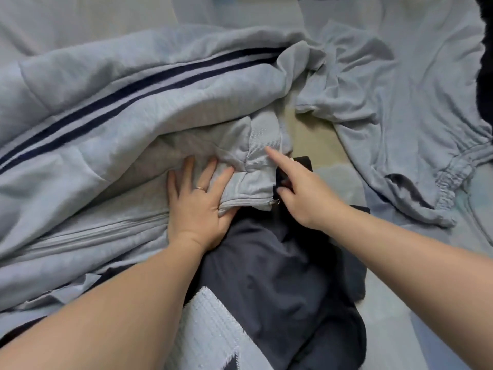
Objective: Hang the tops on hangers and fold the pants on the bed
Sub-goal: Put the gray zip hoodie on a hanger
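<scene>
A bed [426, 303] with a pale blue sheet fills the view, strewn with clothes. Nearest, at 6 o'clock, a navy top [280, 276] lies crumpled, with a pale stitched patch [210, 329]. Just beyond it, at centre, the left hand [197, 206] rests on a light blue jacket [106, 124], its grip spread flat and the thumb at the zip edge. The right hand [306, 193] has its forefinger [277, 156] straight, tip on the jacket's ribbed hem [262, 145]. Its other fingers curl over dark cloth; whether that grip pinches anything cannot be told. The jacket, with two navy stripes [160, 81], spreads from 9 to 11 o'clock. Light blue pants [400, 108] lie rumpled at 2 o'clock, elastic waistband [450, 177] at 3 o'clock.
</scene>
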### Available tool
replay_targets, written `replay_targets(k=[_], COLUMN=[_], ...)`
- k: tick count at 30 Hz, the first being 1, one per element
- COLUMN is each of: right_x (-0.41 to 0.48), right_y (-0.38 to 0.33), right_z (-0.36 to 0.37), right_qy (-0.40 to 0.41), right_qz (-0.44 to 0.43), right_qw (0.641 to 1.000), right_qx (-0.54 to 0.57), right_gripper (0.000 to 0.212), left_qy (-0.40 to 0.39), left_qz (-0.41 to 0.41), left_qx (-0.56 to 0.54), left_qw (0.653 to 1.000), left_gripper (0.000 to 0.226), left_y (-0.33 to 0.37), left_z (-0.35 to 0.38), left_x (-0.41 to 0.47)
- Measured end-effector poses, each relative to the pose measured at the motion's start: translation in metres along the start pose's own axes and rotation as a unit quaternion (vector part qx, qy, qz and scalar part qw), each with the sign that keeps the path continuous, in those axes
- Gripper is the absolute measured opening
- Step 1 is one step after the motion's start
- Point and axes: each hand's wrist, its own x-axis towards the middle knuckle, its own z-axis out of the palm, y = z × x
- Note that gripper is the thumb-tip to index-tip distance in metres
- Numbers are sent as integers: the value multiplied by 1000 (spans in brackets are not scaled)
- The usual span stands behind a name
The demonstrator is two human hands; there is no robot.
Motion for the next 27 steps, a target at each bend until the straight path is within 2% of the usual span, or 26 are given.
replay_targets(k=[2, 5, 7, 14, 18, 21, 24, 27], right_x=[23, 49, 57, 19, -34, -80, -142, -226], right_y=[1, -4, -5, -8, -6, -2, -6, -19], right_z=[1, 2, 4, 3, 2, -12, -34, -58], right_qy=[3, 81, 111, 132, 111, 96, 49, 1], right_qz=[-16, -16, -25, -16, 2, 6, -3, -29], right_qw=[999, 996, 993, 988, 990, 993, 996, 996], right_qx=[-33, -18, -35, -78, -90, -72, -78, -90], right_gripper=[68, 33, 21, 22, 23, 21, 18, 22], left_qy=[16, 31, 41, 65, 42, 24, -39, -66], left_qz=[4, 9, 13, 16, 19, 20, -19, -71], left_qx=[-4, -5, 2, 13, 8, -95, -191, -230], left_qw=[1000, 999, 999, 998, 999, 995, 981, 968], left_gripper=[71, 67, 66, 64, 66, 66, 66, 44], left_y=[-2, -3, -5, -3, 12, 37, 64, 104], left_z=[4, 9, 12, 11, -11, -34, -61, -105], left_x=[2, 1, 2, -3, -16, -50, -122, -203])
